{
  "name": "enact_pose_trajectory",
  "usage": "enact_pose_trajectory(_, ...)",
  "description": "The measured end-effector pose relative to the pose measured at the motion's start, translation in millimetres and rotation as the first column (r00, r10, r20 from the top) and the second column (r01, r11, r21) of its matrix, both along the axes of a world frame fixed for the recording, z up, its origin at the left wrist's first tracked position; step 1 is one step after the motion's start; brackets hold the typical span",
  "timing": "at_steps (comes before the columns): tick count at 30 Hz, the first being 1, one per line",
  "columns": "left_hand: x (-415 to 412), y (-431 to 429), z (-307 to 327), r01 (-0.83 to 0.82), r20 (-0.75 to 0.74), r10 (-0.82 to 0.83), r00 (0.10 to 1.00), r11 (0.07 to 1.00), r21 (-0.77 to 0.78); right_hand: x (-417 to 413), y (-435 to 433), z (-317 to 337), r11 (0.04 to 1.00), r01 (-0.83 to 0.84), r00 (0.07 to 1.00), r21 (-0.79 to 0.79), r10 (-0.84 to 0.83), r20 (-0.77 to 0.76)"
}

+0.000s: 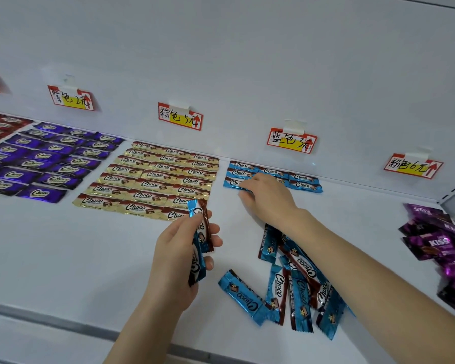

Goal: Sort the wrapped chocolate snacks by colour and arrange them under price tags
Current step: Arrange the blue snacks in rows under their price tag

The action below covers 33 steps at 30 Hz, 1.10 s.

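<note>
Far left, the purple rows [50,158] and the gold rows [155,182] lie along the back edge of the shelf [90,258]. Next comes the left hand [179,253], clenched round a small bunch of blue snacks [199,245] and holding them on end, long axis running front to back. Right of it, nearer the back edge, the blue rows [304,181] sit under the blue tag [291,140], every wrapper lying left to right. The right hand [271,198] is down on their front left corner, fingers curled onto one blue bar [243,189]. So the bunch lies left of and in front of the block, a quarter turn off its lines, and the right hand is the nearer one. The loose blue pile [294,285] waits by the front edge, under the right forearm.
</note>
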<state>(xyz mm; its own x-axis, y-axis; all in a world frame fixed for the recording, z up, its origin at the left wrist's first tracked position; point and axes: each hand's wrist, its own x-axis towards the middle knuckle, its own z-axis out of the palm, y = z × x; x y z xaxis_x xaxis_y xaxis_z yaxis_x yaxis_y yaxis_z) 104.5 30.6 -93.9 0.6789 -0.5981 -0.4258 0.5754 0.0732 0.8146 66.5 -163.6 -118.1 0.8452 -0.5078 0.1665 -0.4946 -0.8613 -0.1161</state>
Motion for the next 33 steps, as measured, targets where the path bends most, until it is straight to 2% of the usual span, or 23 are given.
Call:
enact_pose_trajectory(12,-1.5,-1.9,0.8,0.012,0.014,-0.012,1.000,1.000,0.023,2.0,-1.6,-0.4,0.999,-0.002,1.000,-0.040,0.002,-0.008)
enact_pose_trajectory(17,-2.2,-0.5,1.3,0.026,0.029,-0.026,0.999,1.000,0.010,-0.7,1.0,4.5,1.000,0.020,0.998,-0.022,-0.018,0.062)
enact_pose_trajectory(19,-2.9,0.3,2.3,0.043,0.063,-0.043,0.997,0.999,0.001,-5.4,4.7,11.6,0.998,0.041,0.986,0.051,-0.049,0.162)
enact_pose_trajectory(21,-4.6,0.4,3.6,0.086,0.105,-0.085,0.991,0.996,-0.012,-12.3,12.2,22.2,0.972,0.029,0.938,0.234,-0.107,0.329)
enact_pose_trajectory(23,-7.2,-0.4,4.9,0.142,0.152,-0.138,0.979,0.990,-0.020,-21.0,23.5,36.5,0.884,-0.078,0.882,0.462,-0.155,0.445)
enact_pose_trajectory(26,-13.0,-3.0,7.6,0.215,0.231,-0.202,0.952,0.976,-0.029,-36.8,45.9,55.4,0.689,-0.246,0.907,0.682,-0.084,0.412)
enact_pose_trajectory(27,-14.6,-4.0,8.7,0.234,0.252,-0.219,0.943,0.972,-0.031,-41.6,52.1,58.9,0.647,-0.276,0.914,0.711,-0.052,0.403)
enact_pose_trajectory(29,-18.0,-5.2,10.9,0.265,0.284,-0.245,0.927,0.964,-0.033,-50.3,58.1,62.0,0.632,-0.305,0.905,0.712,-0.040,0.424)
enact_pose_trajectory(33,-22.7,-4.9,12.0,0.280,0.296,-0.262,0.918,0.960,-0.017,-66.4,55.0,66.2,0.603,-0.285,0.873,0.745,-0.159,0.462)
